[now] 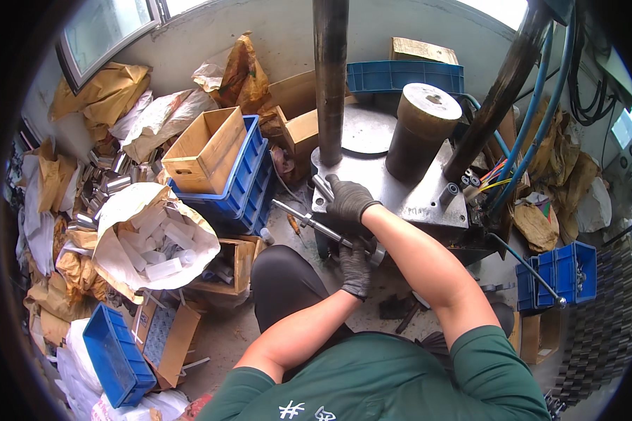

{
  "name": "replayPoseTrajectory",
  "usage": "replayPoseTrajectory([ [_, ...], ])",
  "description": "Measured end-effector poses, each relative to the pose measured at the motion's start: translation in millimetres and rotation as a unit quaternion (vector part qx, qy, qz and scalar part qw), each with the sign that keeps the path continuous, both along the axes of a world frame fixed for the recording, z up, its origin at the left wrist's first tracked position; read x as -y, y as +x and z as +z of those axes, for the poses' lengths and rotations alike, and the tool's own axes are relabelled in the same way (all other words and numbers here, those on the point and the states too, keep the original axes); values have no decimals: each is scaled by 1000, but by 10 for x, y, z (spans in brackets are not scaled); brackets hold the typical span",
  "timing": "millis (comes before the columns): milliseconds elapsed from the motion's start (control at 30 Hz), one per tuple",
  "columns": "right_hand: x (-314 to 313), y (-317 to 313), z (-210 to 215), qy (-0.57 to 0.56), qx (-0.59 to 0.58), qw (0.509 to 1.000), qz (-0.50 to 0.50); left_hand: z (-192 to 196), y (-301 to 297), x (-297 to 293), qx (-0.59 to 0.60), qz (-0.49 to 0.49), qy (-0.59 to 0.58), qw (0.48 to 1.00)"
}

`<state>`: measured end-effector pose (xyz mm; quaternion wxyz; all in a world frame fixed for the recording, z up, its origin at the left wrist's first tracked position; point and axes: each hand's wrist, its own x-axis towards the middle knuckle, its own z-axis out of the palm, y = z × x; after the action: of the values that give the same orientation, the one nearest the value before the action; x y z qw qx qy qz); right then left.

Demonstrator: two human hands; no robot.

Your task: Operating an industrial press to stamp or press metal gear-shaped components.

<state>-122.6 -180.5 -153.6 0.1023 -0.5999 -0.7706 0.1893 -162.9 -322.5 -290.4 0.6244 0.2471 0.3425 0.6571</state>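
Steel rod (pixel 310 222) slants beside the machine base (pixel 423 203), near end in your closed left grip (pixel 354 264), your right grip (pixel 351 200) curled round a metal cylinder (pixel 322 186), and the rod's unsupported far end could tip it loose.

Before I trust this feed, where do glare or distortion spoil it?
Head view: upper-right window blown out white, steel machine base catching pale glare; head view again: edges bow toward the picture's border, yet the left hand and right hand look fairly clear.

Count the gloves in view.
2: one on the left hand, at the long rod; one on the right hand, at the short metal piece. Others may be hidden.
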Motion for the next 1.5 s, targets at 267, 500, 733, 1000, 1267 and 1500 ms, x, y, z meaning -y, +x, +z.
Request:
replayPoseTrajectory([
  [267,670,1173,675,94,-560,823,-32,-60,294,183,-152,-151,17,977],
  [500,1011,1597,1159,136,-531,833,-74,-78,489,351,-375,-249,171,876],
  [733,1420,1849,1307,72,-342,931,-103,29,537,371,-422,-262,220,839],
  [1000,2559,2143,1778,148,-11,988,-52,577,460,79,-350,-275,241,862],
  [1267,3621,3102,2149,-24,258,953,-155,2328,680,-1426,-119,-215,421,873],
  [1500,3834,3286,1848,-76,215,954,-193,3004,1360,-2728,-308,-120,358,873],
])
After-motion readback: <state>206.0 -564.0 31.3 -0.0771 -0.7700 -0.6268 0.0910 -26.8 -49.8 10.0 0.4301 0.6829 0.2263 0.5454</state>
